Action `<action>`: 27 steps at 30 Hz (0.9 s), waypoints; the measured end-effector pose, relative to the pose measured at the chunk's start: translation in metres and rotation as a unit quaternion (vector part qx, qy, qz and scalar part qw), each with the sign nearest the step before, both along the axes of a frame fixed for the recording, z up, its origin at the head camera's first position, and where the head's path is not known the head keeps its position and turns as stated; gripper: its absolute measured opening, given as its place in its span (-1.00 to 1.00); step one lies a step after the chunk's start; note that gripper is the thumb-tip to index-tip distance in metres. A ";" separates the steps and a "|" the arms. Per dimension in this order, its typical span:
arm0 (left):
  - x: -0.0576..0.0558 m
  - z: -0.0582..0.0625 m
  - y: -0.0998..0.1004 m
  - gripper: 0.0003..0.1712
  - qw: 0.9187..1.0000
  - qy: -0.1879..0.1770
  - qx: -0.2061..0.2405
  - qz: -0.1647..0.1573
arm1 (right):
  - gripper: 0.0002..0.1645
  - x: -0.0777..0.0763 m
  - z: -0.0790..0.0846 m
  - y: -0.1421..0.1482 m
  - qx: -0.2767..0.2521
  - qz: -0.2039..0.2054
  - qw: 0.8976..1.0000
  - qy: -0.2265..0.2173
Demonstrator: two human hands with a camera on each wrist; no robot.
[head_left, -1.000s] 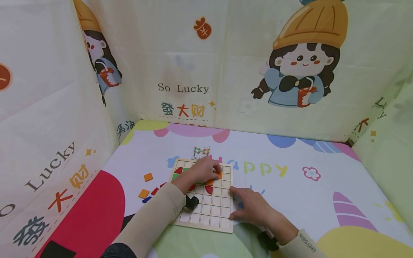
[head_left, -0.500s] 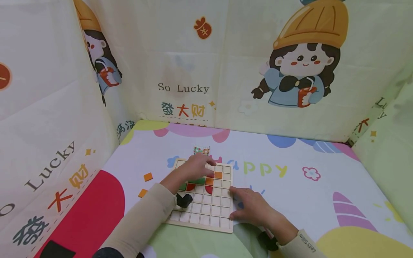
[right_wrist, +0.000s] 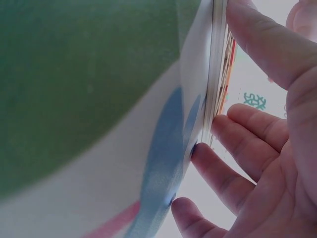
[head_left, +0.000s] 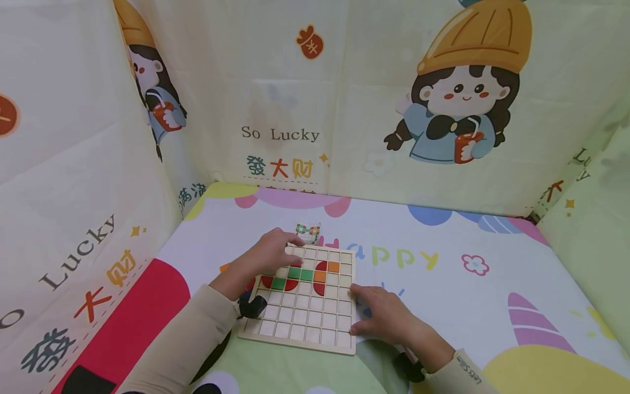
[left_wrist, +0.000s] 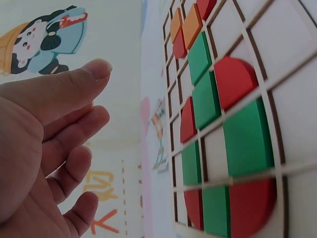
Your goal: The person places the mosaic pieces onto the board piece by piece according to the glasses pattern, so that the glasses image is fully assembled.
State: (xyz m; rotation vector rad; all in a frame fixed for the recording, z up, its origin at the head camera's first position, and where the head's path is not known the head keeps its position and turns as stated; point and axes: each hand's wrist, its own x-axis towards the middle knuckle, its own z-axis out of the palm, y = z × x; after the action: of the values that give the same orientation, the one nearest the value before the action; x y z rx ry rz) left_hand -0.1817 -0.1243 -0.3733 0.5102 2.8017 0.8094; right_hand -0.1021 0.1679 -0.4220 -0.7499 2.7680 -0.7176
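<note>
A wooden grid board (head_left: 307, 335) lies on the table, with green square tiles (head_left: 307, 275), orange square tiles (head_left: 333, 267) and red rounded tiles (head_left: 319, 288) set in several of its cells. My left hand (head_left: 268, 254) hovers over the board's far left part, hiding some tiles there. In the left wrist view its thumb and fingers stand apart with nothing between them, beside the row of green tiles (left_wrist: 248, 139). Along the board's right edge rests my right hand (head_left: 386, 314), its thumb and fingertips against the rim. The right wrist view shows those fingers (right_wrist: 237, 144) extended along the edge.
Just behind the board lies a small pattern card (head_left: 307, 232) with coloured squares. An orange tile (head_left: 224, 267) peeks out left of the board, partly behind the left hand. A printed cloth (head_left: 443, 306) covers the table, and fabric walls (head_left: 354, 109) enclose it.
My left hand has lifted off the upper right cells and moved left, uncovering red, orange and green tiles on the board. My right hand has stayed at the edge.
</note>
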 end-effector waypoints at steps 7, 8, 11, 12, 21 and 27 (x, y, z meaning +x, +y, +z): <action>0.003 -0.006 -0.028 -0.52 0.999 0.001 0.007 0.038 | 0.00 -0.001 -0.001 0.000 -0.002 0.002 1.000 0.001; 0.004 -0.007 -0.033 -0.53 0.999 0.003 0.008 0.042 | 0.00 -0.001 -0.001 0.000 -0.002 0.001 1.000 0.000; 0.005 -0.011 -0.046 -0.53 0.998 0.004 0.004 0.057 | -0.01 -0.001 -0.001 0.000 -0.001 0.001 1.000 0.000; 0.006 -0.012 -0.050 -0.53 0.998 0.004 0.003 0.062 | -0.01 -0.001 -0.001 0.000 -0.001 0.002 1.000 0.000; 0.012 -0.017 -0.076 -0.52 0.996 0.002 0.003 0.090 | -0.01 -0.001 -0.001 0.000 0.000 0.004 1.000 0.002; 0.019 -0.021 -0.084 -0.49 0.994 -0.025 0.011 0.110 | -0.01 -0.001 -0.002 0.001 0.000 0.007 1.000 0.005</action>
State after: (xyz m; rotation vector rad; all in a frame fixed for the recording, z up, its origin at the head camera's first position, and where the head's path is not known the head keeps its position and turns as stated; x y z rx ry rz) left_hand -0.1628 -0.2078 -0.3945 0.1828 2.8383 0.8832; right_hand -0.1033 0.1690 -0.4236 -0.7751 2.7695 -0.7133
